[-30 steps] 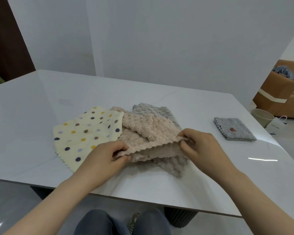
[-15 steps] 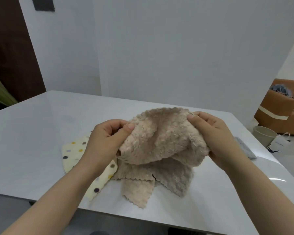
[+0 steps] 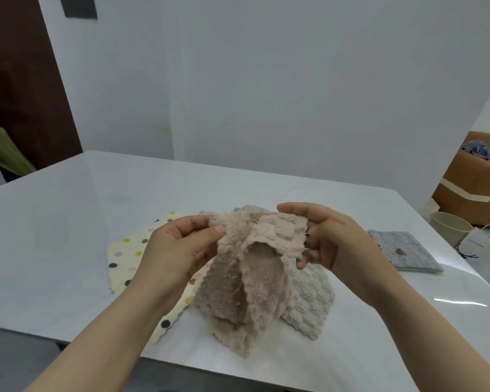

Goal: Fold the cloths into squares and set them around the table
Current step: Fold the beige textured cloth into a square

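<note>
On the white table we see a cream dotted cloth, a grey cloth and, well apart to the right, a folded blue-grey cloth. Above them hangs the beige cloth, its lower end apparently brushing the tabletop. The left hand and right hand each pinch its top edge.

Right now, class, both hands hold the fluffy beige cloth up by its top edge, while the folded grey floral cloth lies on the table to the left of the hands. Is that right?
One detail is wrong. The head view shows the left hand and right hand holding the fluffy beige cloth up by its top edge, but the folded grey floral cloth lies on the table to their right, not left.
</note>
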`<action>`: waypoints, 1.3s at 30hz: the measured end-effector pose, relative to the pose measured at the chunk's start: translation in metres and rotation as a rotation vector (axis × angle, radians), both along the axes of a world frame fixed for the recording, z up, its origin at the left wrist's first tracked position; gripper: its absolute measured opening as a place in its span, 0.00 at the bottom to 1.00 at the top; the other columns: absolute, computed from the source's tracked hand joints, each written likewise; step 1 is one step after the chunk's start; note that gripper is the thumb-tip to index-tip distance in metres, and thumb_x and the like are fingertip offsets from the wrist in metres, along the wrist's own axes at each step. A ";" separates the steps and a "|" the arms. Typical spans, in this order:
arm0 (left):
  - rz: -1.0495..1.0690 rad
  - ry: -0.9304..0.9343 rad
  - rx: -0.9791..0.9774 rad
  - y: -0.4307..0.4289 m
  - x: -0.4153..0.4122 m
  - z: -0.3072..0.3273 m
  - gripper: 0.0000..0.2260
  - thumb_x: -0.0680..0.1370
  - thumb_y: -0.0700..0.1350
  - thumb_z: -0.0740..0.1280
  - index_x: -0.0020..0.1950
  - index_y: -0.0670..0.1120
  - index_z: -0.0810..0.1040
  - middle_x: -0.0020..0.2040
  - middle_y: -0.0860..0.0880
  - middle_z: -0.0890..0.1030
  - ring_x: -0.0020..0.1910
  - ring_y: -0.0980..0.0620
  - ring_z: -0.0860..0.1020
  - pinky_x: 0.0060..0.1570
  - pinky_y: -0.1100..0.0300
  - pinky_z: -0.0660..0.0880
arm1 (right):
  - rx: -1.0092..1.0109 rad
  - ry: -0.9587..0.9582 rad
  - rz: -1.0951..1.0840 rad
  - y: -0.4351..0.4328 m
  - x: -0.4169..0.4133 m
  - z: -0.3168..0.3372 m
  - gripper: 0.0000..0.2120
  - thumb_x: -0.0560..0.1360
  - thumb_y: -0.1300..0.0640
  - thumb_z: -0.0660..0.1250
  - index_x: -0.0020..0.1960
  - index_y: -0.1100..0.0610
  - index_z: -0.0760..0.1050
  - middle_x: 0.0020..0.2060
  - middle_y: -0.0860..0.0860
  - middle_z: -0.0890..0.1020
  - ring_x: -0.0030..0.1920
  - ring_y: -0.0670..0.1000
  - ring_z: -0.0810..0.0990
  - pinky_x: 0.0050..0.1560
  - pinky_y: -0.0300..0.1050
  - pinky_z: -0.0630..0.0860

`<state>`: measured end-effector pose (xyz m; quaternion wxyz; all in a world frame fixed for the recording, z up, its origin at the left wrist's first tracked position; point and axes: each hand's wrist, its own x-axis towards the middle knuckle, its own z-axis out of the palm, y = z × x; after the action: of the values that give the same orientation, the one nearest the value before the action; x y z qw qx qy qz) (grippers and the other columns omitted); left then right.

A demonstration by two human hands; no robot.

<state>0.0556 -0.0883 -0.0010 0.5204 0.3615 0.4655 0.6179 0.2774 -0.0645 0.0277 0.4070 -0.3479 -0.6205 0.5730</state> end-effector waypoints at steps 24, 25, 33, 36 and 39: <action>0.037 0.223 0.128 -0.013 -0.003 0.009 0.05 0.73 0.41 0.71 0.45 0.40 0.82 0.42 0.34 0.81 0.39 0.45 0.81 0.43 0.59 0.81 | 0.713 -0.442 -0.232 -0.009 -0.041 0.005 0.03 0.71 0.54 0.72 0.39 0.51 0.80 0.30 0.45 0.79 0.29 0.44 0.74 0.32 0.33 0.69; 0.041 0.225 0.139 -0.013 -0.005 0.012 0.05 0.73 0.41 0.70 0.45 0.40 0.83 0.43 0.33 0.81 0.40 0.42 0.81 0.45 0.57 0.82 | 0.699 -0.433 -0.224 -0.009 -0.042 0.005 0.04 0.71 0.52 0.71 0.39 0.51 0.80 0.29 0.46 0.79 0.29 0.46 0.76 0.32 0.41 0.74; 0.014 0.206 0.188 -0.014 -0.005 0.023 0.04 0.72 0.41 0.70 0.44 0.41 0.83 0.40 0.38 0.84 0.37 0.49 0.81 0.40 0.61 0.81 | 0.710 -0.372 -0.287 -0.008 -0.053 0.016 0.10 0.71 0.46 0.71 0.35 0.50 0.81 0.31 0.43 0.81 0.37 0.48 0.79 0.39 0.42 0.70; -0.048 0.127 0.151 -0.018 0.001 0.016 0.05 0.74 0.38 0.68 0.45 0.38 0.82 0.40 0.40 0.85 0.38 0.49 0.83 0.40 0.62 0.80 | 0.707 -0.388 -0.307 -0.008 -0.059 0.004 0.10 0.71 0.45 0.70 0.36 0.49 0.81 0.32 0.42 0.81 0.38 0.49 0.79 0.43 0.44 0.70; -0.075 0.058 0.123 -0.019 0.002 0.009 0.06 0.75 0.37 0.67 0.47 0.37 0.82 0.43 0.39 0.85 0.41 0.47 0.83 0.44 0.59 0.81 | 0.661 -0.370 -0.291 -0.009 -0.060 -0.004 0.10 0.72 0.47 0.70 0.36 0.51 0.82 0.32 0.44 0.82 0.39 0.49 0.79 0.40 0.42 0.72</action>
<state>0.0579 -0.1076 0.0080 0.5063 0.4276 0.4275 0.6148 0.2178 -0.0731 0.0242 0.4552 -0.3798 -0.7783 0.2068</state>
